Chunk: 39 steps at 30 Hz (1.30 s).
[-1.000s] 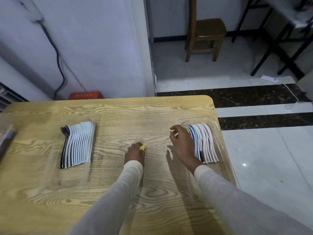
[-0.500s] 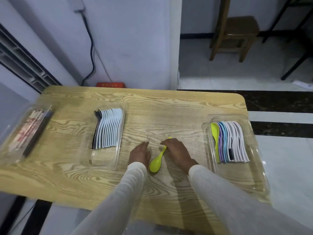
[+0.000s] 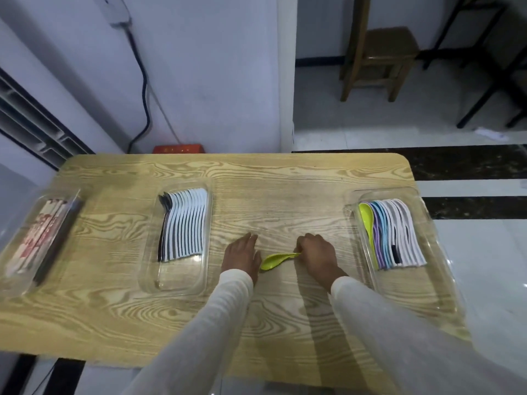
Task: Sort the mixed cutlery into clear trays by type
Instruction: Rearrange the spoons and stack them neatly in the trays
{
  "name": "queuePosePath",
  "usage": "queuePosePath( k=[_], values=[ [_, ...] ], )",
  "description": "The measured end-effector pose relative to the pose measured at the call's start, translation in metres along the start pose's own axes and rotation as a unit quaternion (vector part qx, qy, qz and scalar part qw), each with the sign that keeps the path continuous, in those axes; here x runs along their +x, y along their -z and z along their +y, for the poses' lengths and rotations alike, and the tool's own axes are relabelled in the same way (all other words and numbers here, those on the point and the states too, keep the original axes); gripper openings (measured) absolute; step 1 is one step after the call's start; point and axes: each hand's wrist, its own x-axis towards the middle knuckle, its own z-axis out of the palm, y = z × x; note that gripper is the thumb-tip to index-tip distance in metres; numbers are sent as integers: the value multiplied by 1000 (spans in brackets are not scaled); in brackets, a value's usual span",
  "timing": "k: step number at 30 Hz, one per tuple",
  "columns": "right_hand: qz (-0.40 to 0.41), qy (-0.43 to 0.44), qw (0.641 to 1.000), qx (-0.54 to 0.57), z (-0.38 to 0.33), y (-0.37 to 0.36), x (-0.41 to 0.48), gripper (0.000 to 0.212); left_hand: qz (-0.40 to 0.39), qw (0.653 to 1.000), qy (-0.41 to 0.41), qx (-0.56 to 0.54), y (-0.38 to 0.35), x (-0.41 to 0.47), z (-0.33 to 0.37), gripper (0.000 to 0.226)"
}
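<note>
- Lime-green spoon [image 3: 278,260] lies on the bench [image 3: 285,181] at the centre of the frame, between the two hands, bowl to the left and handle to the right.
- The right hand [image 3: 316,252] has its fingers curled and pinches the tip of the spoon's handle.
- The left hand [image 3: 242,256] lies flat on the wood with straight fingers and holds nothing; its thumb side is just beside the spoon's bowl.
- At the right of the frame, the right tray [image 3: 427,280] holds a row of coloured spoons [image 3: 390,232]: one lime-green at the left, then purple, blue and white.
- Left of centre, the middle tray [image 3: 176,277] holds a packed row of white and black pieces [image 3: 184,223], too blurred to tell their type.
- At the left edge, the left tray [image 3: 17,283] holds chopsticks [image 3: 40,235], some in red-printed wrappers.
- Beyond the bench's far edge a red box [image 3: 178,148] sits by the wall, a dark cable [image 3: 142,81] runs up it, and a wooden chair [image 3: 379,52] stands at upper right.
</note>
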Motion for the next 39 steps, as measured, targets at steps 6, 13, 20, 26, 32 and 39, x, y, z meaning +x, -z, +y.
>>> queuePosePath(
  k=[6, 13, 20, 26, 32, 39],
  values=[
    [86, -183, 938, 282, 20, 35, -3, 16, -3, 999, -36, 21, 19, 24, 39, 50],
    [213, -241, 863, 390, 75, 78, -8, 19, -10, 996, -84, 0, 9, 34, 127, 48],
    [214, -327, 824, 410, 146, 81, -33, 20, -40, 994, -91, -48, -22, 21, 204, 55],
    [97, -322, 857, 391, 174, 69, -35, 26, -44, 994, -38, -92, -42, 13, 241, 103],
    [63, -265, 894, 355, 168, 64, -18, 16, -64, 993, -12, -99, -54, 17, 249, 91],
    [76, -213, 922, 315, 154, 48, -9, 13, -51, 996, -13, -75, -62, 20, 245, 72]
  ],
)
